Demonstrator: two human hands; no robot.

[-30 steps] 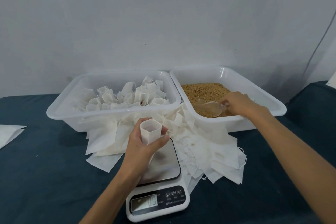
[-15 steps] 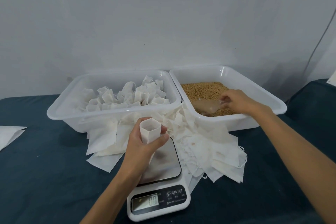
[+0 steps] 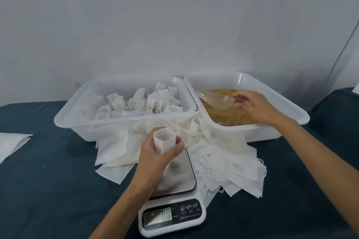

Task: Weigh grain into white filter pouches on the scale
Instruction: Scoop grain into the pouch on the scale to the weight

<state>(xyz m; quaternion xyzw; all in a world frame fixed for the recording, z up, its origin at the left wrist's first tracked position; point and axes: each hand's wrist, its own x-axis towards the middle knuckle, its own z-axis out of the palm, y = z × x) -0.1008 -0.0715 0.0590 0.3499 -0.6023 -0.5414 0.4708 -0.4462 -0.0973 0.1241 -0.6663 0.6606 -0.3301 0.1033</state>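
- The left hand (image 3: pixel 155 153) grips an open white filter pouch (image 3: pixel 164 140), mouth up, just above the steel platform of the scale (image 3: pixel 174 196).
- The scale display (image 3: pixel 157 216) reads "00"; the button marks look like a power sign, "M" and "T". The small print under them is too small to read.
- The right hand (image 3: pixel 254 105) holds a clear plastic scoop (image 3: pixel 217 100) by its handle, over the grain (image 3: pixel 231 114) in the right tub (image 3: pixel 291 106).
- The left tub (image 3: pixel 64 118) holds opened pouches standing upright.
- Flat empty pouches (image 3: pixel 229 163) lie heaped on the dark blue worktop (image 3: pixel 48 190), between the tubs and the scale.
- A white sheet (image 3: pixel 11 141) lies at the worktop's left edge.
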